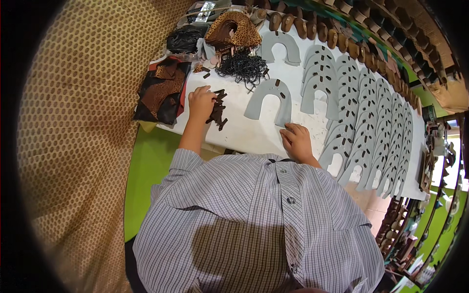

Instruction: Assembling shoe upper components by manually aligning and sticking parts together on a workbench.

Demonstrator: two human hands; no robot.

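Observation:
At the left edge of a loose pile of small dark brown strips (218, 111), my left hand (201, 103) has its fingers bent and close together. Whether a strip is between the fingertips is hidden. My right hand (298, 141) rests near the table's front edge, fingers loosely bent and a little apart, with nothing seen in it. Its fingertips are by the lower right end of a grey U-shaped shoe upper piece (270, 93). That piece lies flat, with small dark strips on its curved top and right arm.
Overlapping rows of similar grey pieces (364, 127) cover the right of the white table (234, 132). Beyond the brown pile are a tangle of black cords (243, 67) and leopard-print pieces (233, 30). A dark bag (163, 90) lies at left, beside a patterned curtain (88, 122). Shoe lasts (312, 29) line the far edge.

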